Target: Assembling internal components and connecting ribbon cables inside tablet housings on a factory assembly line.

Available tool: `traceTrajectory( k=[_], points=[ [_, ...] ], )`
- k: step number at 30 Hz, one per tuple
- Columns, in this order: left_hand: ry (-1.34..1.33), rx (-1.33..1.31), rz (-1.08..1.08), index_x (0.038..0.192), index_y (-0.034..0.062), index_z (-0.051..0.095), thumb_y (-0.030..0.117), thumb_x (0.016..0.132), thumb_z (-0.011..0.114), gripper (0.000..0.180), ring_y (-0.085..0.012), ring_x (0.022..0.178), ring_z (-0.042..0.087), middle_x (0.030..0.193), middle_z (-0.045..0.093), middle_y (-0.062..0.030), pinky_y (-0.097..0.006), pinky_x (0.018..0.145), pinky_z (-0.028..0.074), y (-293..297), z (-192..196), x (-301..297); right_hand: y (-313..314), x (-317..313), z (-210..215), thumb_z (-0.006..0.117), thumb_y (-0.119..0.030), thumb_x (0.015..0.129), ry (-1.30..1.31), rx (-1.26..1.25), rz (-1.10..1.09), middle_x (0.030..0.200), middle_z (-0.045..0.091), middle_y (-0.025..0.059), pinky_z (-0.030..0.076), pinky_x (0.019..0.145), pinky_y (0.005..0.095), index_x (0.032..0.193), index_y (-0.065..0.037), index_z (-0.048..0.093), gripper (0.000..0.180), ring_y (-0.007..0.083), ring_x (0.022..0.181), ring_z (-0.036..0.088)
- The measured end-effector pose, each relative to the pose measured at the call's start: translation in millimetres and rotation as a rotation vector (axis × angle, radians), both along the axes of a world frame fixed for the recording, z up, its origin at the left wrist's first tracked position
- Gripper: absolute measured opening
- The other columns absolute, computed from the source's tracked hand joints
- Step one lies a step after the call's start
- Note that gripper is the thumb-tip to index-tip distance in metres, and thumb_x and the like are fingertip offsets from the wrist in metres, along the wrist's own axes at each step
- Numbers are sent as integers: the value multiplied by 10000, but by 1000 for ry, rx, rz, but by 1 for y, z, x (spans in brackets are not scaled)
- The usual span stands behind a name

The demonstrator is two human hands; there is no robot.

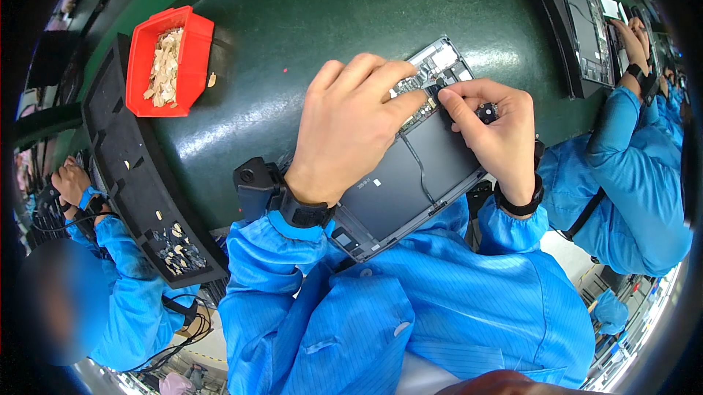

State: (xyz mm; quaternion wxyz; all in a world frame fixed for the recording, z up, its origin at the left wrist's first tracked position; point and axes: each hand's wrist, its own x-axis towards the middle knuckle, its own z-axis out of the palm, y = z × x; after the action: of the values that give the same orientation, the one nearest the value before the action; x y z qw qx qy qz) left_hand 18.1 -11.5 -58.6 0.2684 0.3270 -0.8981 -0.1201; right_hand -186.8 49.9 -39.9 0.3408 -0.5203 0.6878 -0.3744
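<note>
An opened laptop base (387, 188), with a dark inner panel, a cable and an exposed circuit board at its far end, lies tilted in front of me. My left hand (355, 124) rests over its left side, thumb and index fingertips apart on the board; the other fingers are curled and partly hidden. My right hand (501, 128) is closed in a pinch at the board's edge, on a small black piece (440, 92) mostly covered by the fingertips. A black item with a round light spot (487, 112) shows against its curled fingers; its kind is unclear.
A red bin (196, 65) of pale flakes stands at the far left on the green table (271, 14). Beside it runs a black tray (132, 153) with small scraps. Another opened laptop (578, 21) stands at the right, near a co-worker's hand (631, 42). Another person works at the left.
</note>
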Motion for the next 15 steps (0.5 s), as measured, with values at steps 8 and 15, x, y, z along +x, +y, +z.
traceTrajectory(
  k=[8, 15],
  points=[
    [58, 39, -5, 1019, 140, 827, 4, 673, 697, 393, -214, 1026, 672, 1170, 746, 19, -363, 804, 495, -1, 0, 1, -2, -1, 0, 772, -119, 898, 51, -6, 27, 665, 721, 83, 506, 588, 284, 940, 20, 810, 150, 124, 608, 672],
    [75, 47, 4, 990, 135, 832, -4, 682, 698, 363, -217, 995, 669, 1149, 751, 17, -363, 792, 498, -1, 0, 1, -3, -1, 2, 777, -117, 896, 58, -1, 53, 668, 723, 86, 505, 580, 287, 937, 22, 810, 148, 126, 606, 673]
  ],
)
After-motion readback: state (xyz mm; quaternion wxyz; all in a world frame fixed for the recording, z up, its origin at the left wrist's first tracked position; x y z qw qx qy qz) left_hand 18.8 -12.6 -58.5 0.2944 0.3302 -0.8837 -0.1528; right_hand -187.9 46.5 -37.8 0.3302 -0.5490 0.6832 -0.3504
